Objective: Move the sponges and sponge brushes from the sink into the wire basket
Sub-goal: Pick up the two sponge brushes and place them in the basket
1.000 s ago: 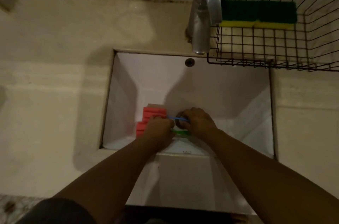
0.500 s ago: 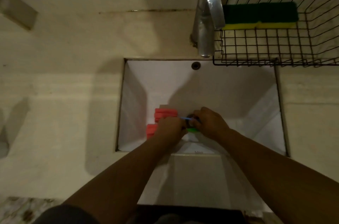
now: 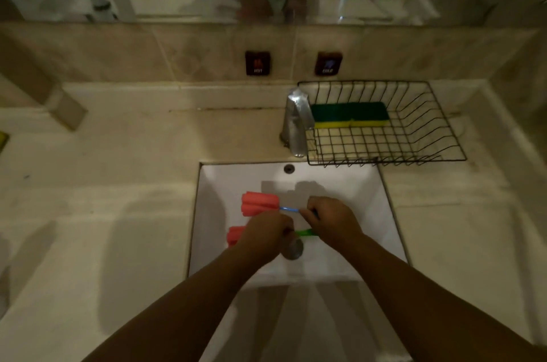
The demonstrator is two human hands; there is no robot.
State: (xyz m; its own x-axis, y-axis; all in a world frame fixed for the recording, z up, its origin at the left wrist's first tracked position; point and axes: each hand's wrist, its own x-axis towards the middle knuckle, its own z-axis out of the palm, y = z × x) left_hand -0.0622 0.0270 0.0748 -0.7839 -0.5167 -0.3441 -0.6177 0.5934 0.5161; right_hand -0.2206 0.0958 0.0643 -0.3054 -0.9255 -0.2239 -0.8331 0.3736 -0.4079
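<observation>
Two sponge brushes with pink foam heads are held above the white sink (image 3: 349,184). My right hand (image 3: 331,221) grips the blue handle of the upper brush (image 3: 260,203), whose head points left. My left hand (image 3: 265,235) is closed on the green-handled brush (image 3: 235,235); its pink head sticks out left of my fist and its green handle shows to the right. The black wire basket (image 3: 414,151) stands on the counter at the back right, with a green and yellow sponge (image 3: 350,115) lying in it.
A chrome faucet (image 3: 296,124) stands between the sink and the basket's left side. The drain (image 3: 293,247) lies below my hands. Hot and cold control plates (image 3: 257,63) sit on the tiled wall under a mirror. Beige countertop (image 3: 103,198) surrounds the sink.
Both hands have lifted off the sink floor with a brush each. The brush heads have separated, and the camera has tilted up to show the wall and mirror.
</observation>
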